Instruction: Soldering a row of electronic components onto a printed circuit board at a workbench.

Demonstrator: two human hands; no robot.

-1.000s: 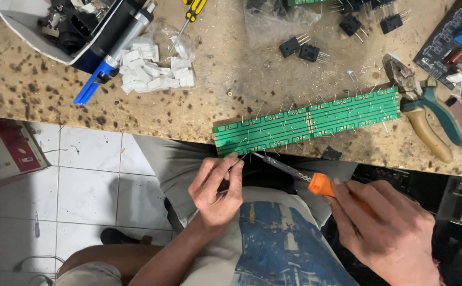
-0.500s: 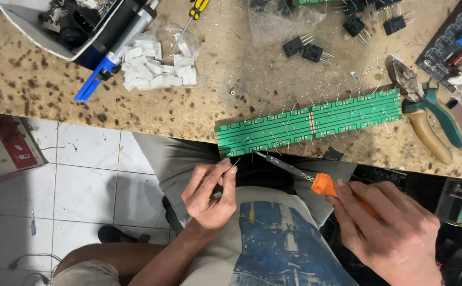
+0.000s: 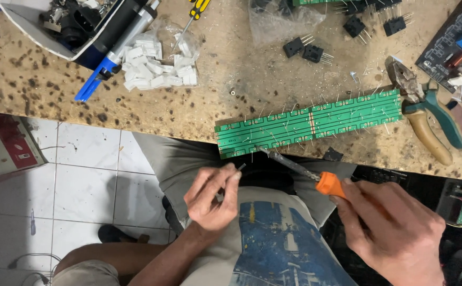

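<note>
I'm gripping the orange-handled soldering iron with the dark metal shaft (image 3: 315, 177) in my right hand (image 3: 395, 228), lower right of the frame, fingers wrapped closed around the handle. Its tip is sitting at the near edge of the long green circuit board strip (image 3: 310, 122), lower-left part of the strip; can't tell if it's actually touching.

My left hand (image 3: 210, 198), lower centre, is curling in over my lap, fingers pinching narrow on a small thin grey piece (image 3: 240, 167) poking out past my fingertips. Too small to tell what it is.

The board is lying slanted across the speckled wooden bench (image 3: 40, 85), centre to right, with thin wire leads sticking out along its edges.

The green-and-tan-handled pliers (image 3: 427, 119) are lying just beside the board's right end. A pile of small white plastic blocks (image 3: 157, 66) is sitting upper left, near a blue-tipped tool (image 3: 101, 71). Black components with metal legs (image 3: 305, 50) are lying at upper centre, and a yellow-and-black screwdriver (image 3: 194, 13) is at the top. White tiled floor (image 3: 83, 180) is showing lower left.
</note>
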